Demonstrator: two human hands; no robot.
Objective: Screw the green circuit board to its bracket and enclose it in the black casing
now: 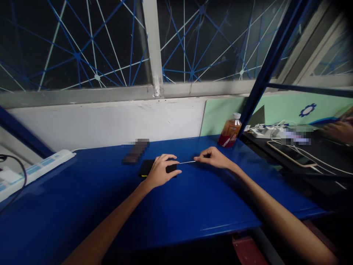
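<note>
A flat black case (145,167) with a small yellow mark on its front edge lies on the blue table (193,206). Over it rests my left hand (162,170), fingers spread and thumb apart, partly covering the case. My right hand (213,157), to the right, is closed in a pinch on one end of a thin silvery rod (188,162). The rod points left toward my left fingertips and the right side of the case. Whether its far end touches the case, I cannot tell.
A blurred-out dark oblong (137,151) lies behind the case. A drink bottle (230,130) stands at the back right. On the left is a white power strip (35,173). A phone (291,154), cables and another person's hand (340,130) are on the neighbouring dark table.
</note>
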